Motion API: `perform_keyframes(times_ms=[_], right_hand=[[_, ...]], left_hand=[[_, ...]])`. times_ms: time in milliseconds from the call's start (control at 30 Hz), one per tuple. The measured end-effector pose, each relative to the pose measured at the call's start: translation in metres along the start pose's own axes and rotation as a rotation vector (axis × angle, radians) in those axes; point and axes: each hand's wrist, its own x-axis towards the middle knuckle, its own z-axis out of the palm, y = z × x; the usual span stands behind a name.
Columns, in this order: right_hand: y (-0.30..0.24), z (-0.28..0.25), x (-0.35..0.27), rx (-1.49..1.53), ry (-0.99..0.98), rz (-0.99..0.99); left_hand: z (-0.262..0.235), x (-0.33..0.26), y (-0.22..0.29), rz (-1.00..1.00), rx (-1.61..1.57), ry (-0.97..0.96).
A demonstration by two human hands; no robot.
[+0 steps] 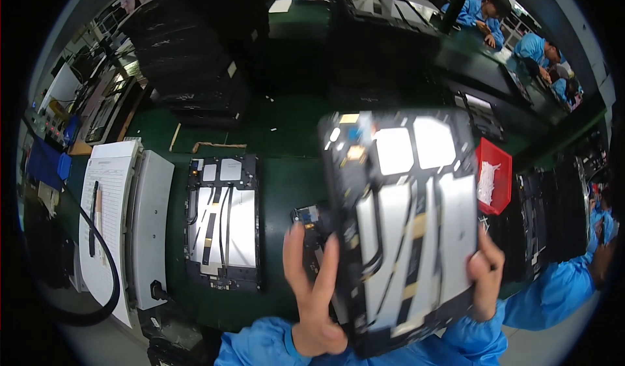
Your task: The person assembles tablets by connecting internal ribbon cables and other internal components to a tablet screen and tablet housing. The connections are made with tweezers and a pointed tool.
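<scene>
My right hand (485, 275) grips the right edge of an opened tablet assembly (390, 229), raised and tilted toward me. Black frame, silver panels, dark cables and tan tape strips show on it; its upper part is blurred. Beside its lower left edge is my left hand (316, 301), with two fingers stretched and spread apart and nothing seen in them. Behind the fingers a second tablet assembly (306, 216) lies mostly hidden under the raised one. To the left, a third tablet assembly (224, 223) rests flat on the green bench (280, 170).
A tall stack of black trays (189, 60) stands at the back left. Papers with a pen (93, 216) lie left, beside a white box-shaped unit (151, 229). A red bin (495, 177) of white strips is at right, near stacked black parts (553, 210). Co-workers in blue sit nearby.
</scene>
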Motion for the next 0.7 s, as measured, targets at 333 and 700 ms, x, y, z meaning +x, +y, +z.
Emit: perform_keyframes(times_ms=[333, 700], right_hand=[[-0.093, 0.002, 0.286, 0.417, -0.073, -0.135], [-0.097, 0.031, 0.408, -0.193, -0.486, -0.378]], left_hand=[[-0.006, 0.011, -0.060, 0.177, 0.254, 0.218], [-0.006, 0.015, -0.068, 0.166, 0.346, 0.174]])
